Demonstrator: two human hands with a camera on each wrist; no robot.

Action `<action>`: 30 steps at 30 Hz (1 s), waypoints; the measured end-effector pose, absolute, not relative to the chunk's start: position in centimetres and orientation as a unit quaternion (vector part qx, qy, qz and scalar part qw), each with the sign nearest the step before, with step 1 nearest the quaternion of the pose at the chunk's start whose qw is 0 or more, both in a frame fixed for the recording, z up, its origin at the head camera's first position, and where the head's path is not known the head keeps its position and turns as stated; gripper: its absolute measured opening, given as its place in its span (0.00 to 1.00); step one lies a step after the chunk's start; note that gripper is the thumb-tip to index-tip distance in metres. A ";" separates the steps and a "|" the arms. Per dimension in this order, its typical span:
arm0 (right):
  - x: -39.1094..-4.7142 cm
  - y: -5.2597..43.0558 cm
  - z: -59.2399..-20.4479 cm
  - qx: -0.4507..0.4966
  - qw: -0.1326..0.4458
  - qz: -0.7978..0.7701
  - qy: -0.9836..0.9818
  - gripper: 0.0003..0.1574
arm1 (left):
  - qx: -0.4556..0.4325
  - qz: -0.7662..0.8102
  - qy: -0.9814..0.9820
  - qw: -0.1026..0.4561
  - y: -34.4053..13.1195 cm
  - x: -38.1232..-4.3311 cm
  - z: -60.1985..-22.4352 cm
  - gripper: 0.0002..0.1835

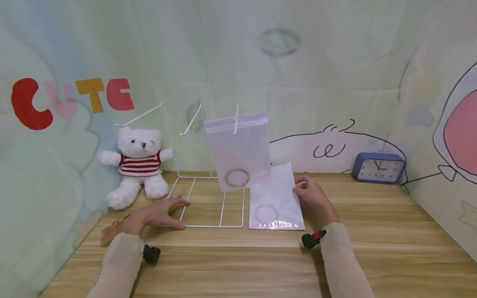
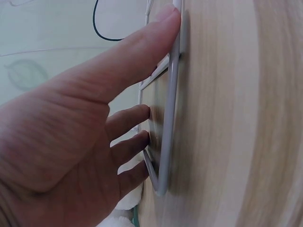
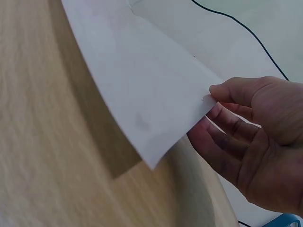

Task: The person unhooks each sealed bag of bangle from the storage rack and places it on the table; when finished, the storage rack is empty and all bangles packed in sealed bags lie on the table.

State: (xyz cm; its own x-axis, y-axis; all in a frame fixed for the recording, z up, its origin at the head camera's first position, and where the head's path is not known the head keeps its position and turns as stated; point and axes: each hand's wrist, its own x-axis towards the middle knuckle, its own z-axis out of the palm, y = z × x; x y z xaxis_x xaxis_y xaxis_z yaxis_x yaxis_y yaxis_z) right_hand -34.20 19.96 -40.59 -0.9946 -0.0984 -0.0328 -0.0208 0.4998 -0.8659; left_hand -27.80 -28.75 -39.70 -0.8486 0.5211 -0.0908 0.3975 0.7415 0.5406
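Note:
A white wire rack (image 1: pixel 212 226) with upright hooks stands on the table. My left hand (image 1: pixel 158 215) rests at the left of its base, thumb on the front wire and the other fingers spread over the inner wires. From the rack's right hook hangs a pale zip bag (image 1: pixel 238 149) with a brownish ring mark low on it. To the right, a flat white bag (image 1: pixel 277 186) shows a faint pink ring and a shiny lower edge. My right hand (image 1: pixel 313 196) pinches its right side between thumb and fingers; in the right wrist view that part lifts off the table.
A white teddy bear (image 1: pixel 139 165) in a striped top sits left of the rack. At the back right is a blue clock (image 1: pixel 378 167). Printed curtains (image 1: pixel 231 54) enclose the wooden table (image 1: pixel 231 265) behind and at both sides.

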 end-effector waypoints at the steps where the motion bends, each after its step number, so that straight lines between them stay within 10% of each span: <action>1: -34.2 20.0 -40.6 -0.036 0.038 -0.496 0.867 0.19 | 0.249 0.260 0.926 0.118 -28.7 -27.8 -39.7 0.38; 30: -33.4 20.7 -39.5 -0.019 0.053 -0.470 0.881 0.22 | 0.246 0.261 0.925 0.122 -28.7 -27.7 -39.7 0.38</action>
